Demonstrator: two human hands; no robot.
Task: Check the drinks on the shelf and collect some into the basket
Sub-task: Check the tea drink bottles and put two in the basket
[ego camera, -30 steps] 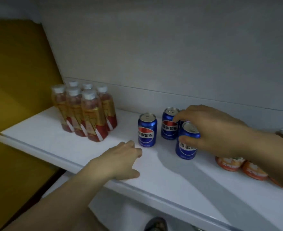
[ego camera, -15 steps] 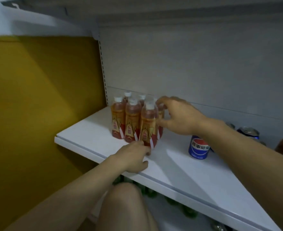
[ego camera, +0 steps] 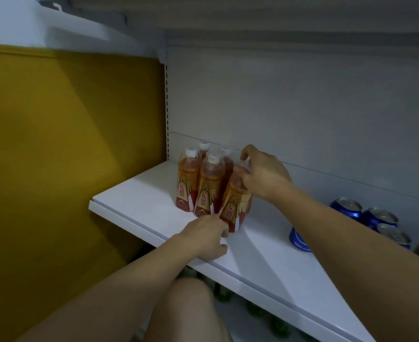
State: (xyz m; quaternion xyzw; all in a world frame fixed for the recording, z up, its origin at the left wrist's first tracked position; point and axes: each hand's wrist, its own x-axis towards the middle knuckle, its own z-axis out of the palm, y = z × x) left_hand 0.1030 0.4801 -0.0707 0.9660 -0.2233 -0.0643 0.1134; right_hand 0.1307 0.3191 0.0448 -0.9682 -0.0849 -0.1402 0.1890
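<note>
Presently the right hand (ego camera: 262, 176) grips the tilted front bottle (ego camera: 234, 203) at its neck; the left hand (ego camera: 207, 236), loosely curled, touches its base. Next: lift clear toward the basket, unseen.

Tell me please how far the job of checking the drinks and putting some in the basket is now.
Done: nothing looks collected; no basket is in view. In hand: the right hand grips the top of the front bottle, tilting it, while the left hand touches its base on the shelf. Left: lifting it out, checking the blue cans, filling the basket.
</note>
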